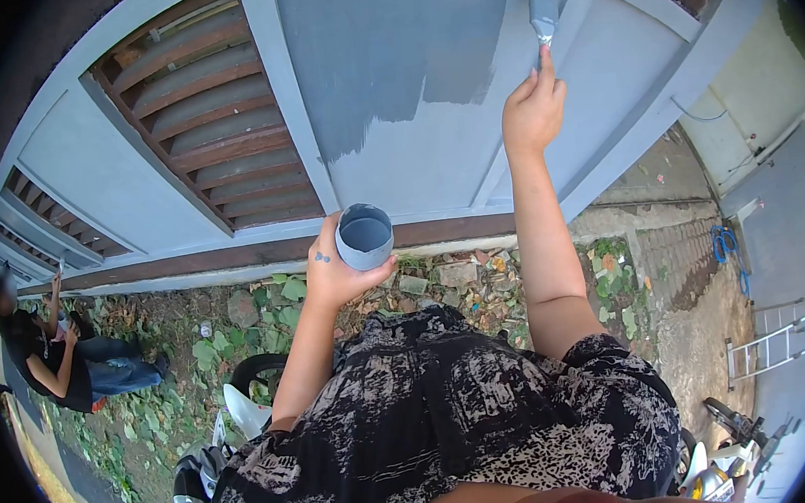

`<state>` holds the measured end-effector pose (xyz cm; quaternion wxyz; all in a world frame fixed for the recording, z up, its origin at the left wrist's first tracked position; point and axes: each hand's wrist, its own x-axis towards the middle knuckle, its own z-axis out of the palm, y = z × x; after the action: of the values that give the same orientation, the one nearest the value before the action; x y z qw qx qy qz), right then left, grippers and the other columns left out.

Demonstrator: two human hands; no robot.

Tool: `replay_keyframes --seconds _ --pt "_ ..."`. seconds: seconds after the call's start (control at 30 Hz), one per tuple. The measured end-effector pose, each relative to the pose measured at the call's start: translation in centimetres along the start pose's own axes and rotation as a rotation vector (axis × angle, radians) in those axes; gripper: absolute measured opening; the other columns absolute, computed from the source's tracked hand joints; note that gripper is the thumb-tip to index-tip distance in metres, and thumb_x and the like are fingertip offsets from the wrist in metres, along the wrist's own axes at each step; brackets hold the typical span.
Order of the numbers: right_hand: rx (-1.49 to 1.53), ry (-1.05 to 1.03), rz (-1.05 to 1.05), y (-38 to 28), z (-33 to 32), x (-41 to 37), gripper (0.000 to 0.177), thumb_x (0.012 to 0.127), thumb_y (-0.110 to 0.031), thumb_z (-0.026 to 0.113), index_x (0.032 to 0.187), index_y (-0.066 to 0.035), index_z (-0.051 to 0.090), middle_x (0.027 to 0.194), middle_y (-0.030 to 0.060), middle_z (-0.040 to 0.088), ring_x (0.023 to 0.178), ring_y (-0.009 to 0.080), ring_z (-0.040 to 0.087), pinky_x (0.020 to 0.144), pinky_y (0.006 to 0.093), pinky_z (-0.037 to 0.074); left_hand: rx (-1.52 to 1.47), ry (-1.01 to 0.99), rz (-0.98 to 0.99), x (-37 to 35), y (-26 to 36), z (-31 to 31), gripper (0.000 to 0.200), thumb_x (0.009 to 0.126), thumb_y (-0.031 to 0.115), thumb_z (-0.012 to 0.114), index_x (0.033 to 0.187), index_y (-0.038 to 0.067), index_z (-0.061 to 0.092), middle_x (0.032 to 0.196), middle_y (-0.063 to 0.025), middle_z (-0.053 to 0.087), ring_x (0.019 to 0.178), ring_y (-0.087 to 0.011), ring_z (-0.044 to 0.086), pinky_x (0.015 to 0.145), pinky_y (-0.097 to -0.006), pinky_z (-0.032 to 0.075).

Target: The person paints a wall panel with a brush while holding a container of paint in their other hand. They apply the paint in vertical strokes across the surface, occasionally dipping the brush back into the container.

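My left hand (333, 274) is wrapped round a cup of grey-blue paint (364, 236), held upright below the wall, with paint spots on the skin. Raised at the upper right, my right hand (533, 113) grips a paintbrush (540, 6) by its handle. The brush's paint-covered head lies against the light wall panel (434, 169), near its right frame strip. A darker patch of fresh grey paint (386, 45) covers the panel's upper part, with a ragged lower edge.
Brown louvres (212, 115) sit in the wall to the left. A person in black (56, 359) works at the far left. Leafy ground (211, 347) runs below the wall. Motorcycles (194, 481), a ladder (792, 339) and a blue hose (726, 247) are around.
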<state>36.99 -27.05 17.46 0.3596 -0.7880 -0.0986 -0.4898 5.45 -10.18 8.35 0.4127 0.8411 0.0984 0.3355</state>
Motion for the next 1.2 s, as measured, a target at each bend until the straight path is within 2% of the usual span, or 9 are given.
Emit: replay_keyframes --seconds 0.17,0.23,0.4,0.57,0.63,0.83,1.07,1.13,1.2 --pt "-0.011 0.027 0.005 0.9 -0.2 0.6 0.046 0.105 -0.013 0.063 0.150 -0.018 0.064 0.090 0.0096 0.058 0.073 0.0288 0.061 0.065 0.0433 0.051 -0.004 0.005 -0.006 -0.2 -0.4 -0.1 0.080 0.064 0.030 0.099 0.129 0.002 0.062 0.114 -0.0156 0.078 0.105 -0.0264 0.078 0.094 -0.0401 0.061" --pt "0.021 0.006 -0.007 0.0 -0.4 0.0 0.046 0.104 -0.013 0.063 0.150 -0.018 0.064 0.090 0.0097 0.058 0.073 0.0291 0.062 0.065 0.0434 0.051 0.023 0.000 0.040 -0.2 -0.5 -0.2 0.082 0.068 0.036 0.100 0.131 0.003 0.059 0.112 -0.0187 0.078 0.104 -0.0320 0.079 0.089 -0.0430 0.063" --pt "0.125 -0.065 -0.137 -2.7 -0.3 -0.8 0.047 0.104 -0.012 0.064 0.150 -0.020 0.064 0.090 0.0099 0.058 0.073 0.0296 0.062 0.065 0.0436 0.052 0.014 -0.019 0.024 0.2 -0.2 0.4 0.081 0.066 0.034 0.099 0.130 0.003 0.060 0.113 -0.0166 0.078 0.104 -0.0287 0.079 0.091 -0.0413 0.062" --pt "0.043 -0.092 -0.064 -0.8 -0.6 -0.2 0.047 0.104 -0.013 0.064 0.150 -0.022 0.064 0.091 0.0099 0.058 0.073 0.0304 0.063 0.064 0.0443 0.052 -0.011 -0.014 -0.001 0.2 -0.4 0.4 0.079 0.066 0.030 0.099 0.129 0.002 0.061 0.113 -0.0145 0.078 0.104 -0.0253 0.078 0.094 -0.0399 0.061" --pt "0.004 -0.076 -0.050 0.6 -0.8 0.6 0.048 0.104 -0.014 0.064 0.151 -0.022 0.063 0.092 0.0098 0.057 0.073 0.0310 0.063 0.063 0.0448 0.053 0.006 -0.016 0.042 0.2 -0.6 0.3 0.083 0.067 0.039 0.100 0.130 0.003 0.059 0.111 -0.0185 0.078 0.104 -0.0315 0.080 0.089 -0.0427 0.063" --pt "-0.059 0.036 -0.001 2.0 -1.4 2.2 0.044 0.104 -0.014 0.064 0.147 -0.020 0.067 0.087 0.0104 0.061 0.072 0.0305 0.063 0.062 0.0450 0.051 0.014 -0.010 0.056 0.2 -0.7 0.2 0.083 0.068 0.037 0.100 0.131 0.003 0.058 0.111 -0.0186 0.078 0.104 -0.0315 0.080 0.089 -0.0423 0.063" --pt "0.066 -0.104 -0.135 -0.7 -1.5 0.6 0.047 0.103 -0.014 0.064 0.149 -0.023 0.064 0.090 0.0100 0.059 0.071 0.0305 0.063 0.063 0.0454 0.053 0.013 -0.040 0.028 0.6 -0.2 0.5 0.082 0.067 0.039 0.100 0.130 0.004 0.059 0.112 -0.0183 0.078 0.105 -0.0325 0.079 0.090 -0.0432 0.063" --pt "0.081 -0.121 -0.162 -0.9 -1.6 0.5 0.046 0.103 -0.014 0.064 0.149 -0.023 0.065 0.090 0.0099 0.059 0.071 0.0302 0.063 0.063 0.0451 0.053 -0.011 -0.036 0.000 0.6 -0.1 0.5 0.079 0.065 0.030 0.099 0.128 0.003 0.061 0.113 -0.0143 0.078 0.104 -0.0249 0.078 0.093 -0.0393 0.061" --pt "0.058 -0.127 -0.102 -0.4 -1.7 0.7 0.046 0.104 -0.015 0.064 0.148 -0.023 0.065 0.090 0.0100 0.059 0.072 0.0306 0.063 0.063 0.0454 0.053 -0.009 -0.034 0.002 0.6 -0.3 0.5 0.079 0.065 0.030 0.099 0.128 0.003 0.061 0.113 -0.0143 0.078 0.104 -0.0249 0.078 0.093 -0.0393 0.061"
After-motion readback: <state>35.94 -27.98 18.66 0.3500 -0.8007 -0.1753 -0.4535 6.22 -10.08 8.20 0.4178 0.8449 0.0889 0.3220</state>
